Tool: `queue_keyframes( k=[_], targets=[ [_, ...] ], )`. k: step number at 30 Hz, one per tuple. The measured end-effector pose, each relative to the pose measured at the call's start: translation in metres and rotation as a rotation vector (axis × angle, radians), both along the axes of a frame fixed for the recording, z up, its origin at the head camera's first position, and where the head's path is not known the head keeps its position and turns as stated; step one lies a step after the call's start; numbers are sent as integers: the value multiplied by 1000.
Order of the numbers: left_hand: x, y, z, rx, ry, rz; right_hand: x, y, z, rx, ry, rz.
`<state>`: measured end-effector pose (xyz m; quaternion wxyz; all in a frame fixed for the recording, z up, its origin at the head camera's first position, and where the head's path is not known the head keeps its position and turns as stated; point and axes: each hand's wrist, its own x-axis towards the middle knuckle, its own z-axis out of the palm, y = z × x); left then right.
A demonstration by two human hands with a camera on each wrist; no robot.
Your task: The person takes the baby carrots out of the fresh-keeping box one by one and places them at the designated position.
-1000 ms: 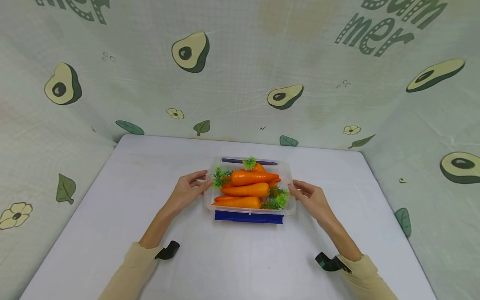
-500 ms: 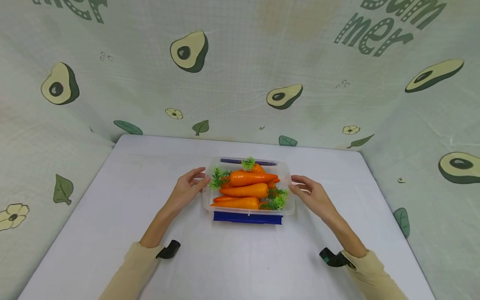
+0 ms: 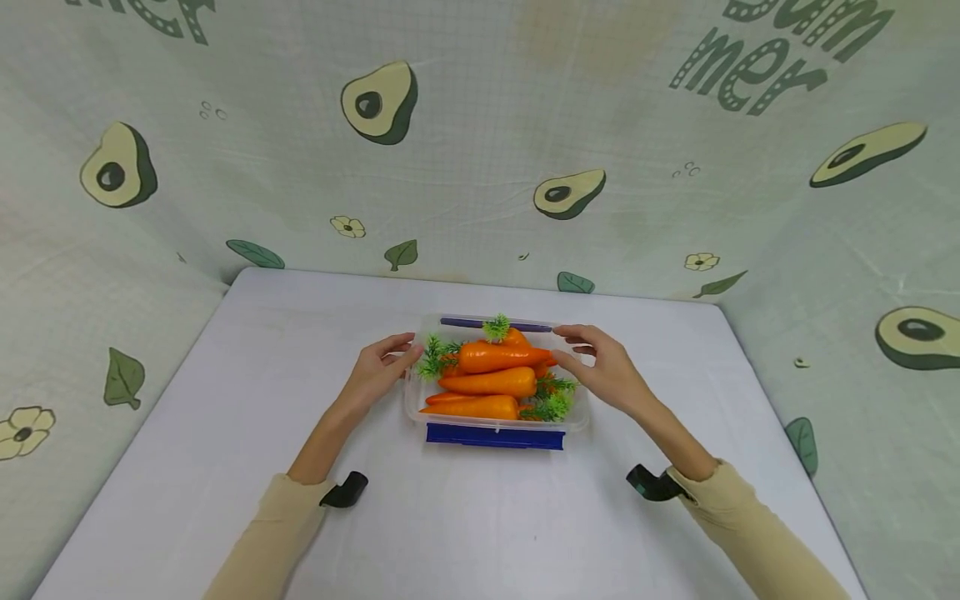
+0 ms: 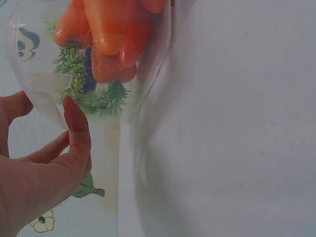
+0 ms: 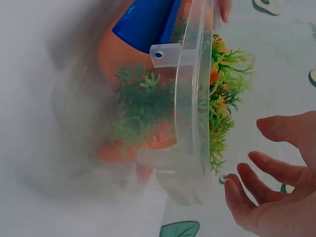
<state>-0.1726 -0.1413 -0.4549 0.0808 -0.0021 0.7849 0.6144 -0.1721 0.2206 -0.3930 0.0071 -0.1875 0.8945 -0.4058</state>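
A clear plastic box (image 3: 498,423) with blue side clips stands on the white table, holding several orange carrots (image 3: 491,382) with green leafy tops (image 3: 553,402). My left hand (image 3: 375,375) is at its left wall; in the left wrist view the thumb and fingers of that hand (image 4: 49,168) pinch the rim at a corner. My right hand (image 3: 611,371) hangs over the right part of the box near a carrot tip, fingers spread and slightly bent. In the right wrist view this hand (image 5: 276,182) holds nothing and stays apart from the box and the leaves.
The white table (image 3: 480,517) reaches around the box. A pale cloth (image 3: 465,108) printed with avocados, leaves and flowers rises behind the table and along both sides. A dark wrist camera (image 3: 345,490) sits at the left sleeve, another (image 3: 654,483) at the right.
My right hand has let go of the box's right edge and moved up and left over the box. The left hand has hardly shifted, and the carrots lie as before.
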Motion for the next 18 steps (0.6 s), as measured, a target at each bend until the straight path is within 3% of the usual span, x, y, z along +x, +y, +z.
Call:
queue_keyframes(
  k=[8, 18],
  targets=[
    [-2, 0, -1, 44, -23, 20, -10, -25, 8, 70, 61, 142],
    [-2, 0, -1, 113, -36, 34, -19, -49, 12, 128, 32, 275]
  ],
)
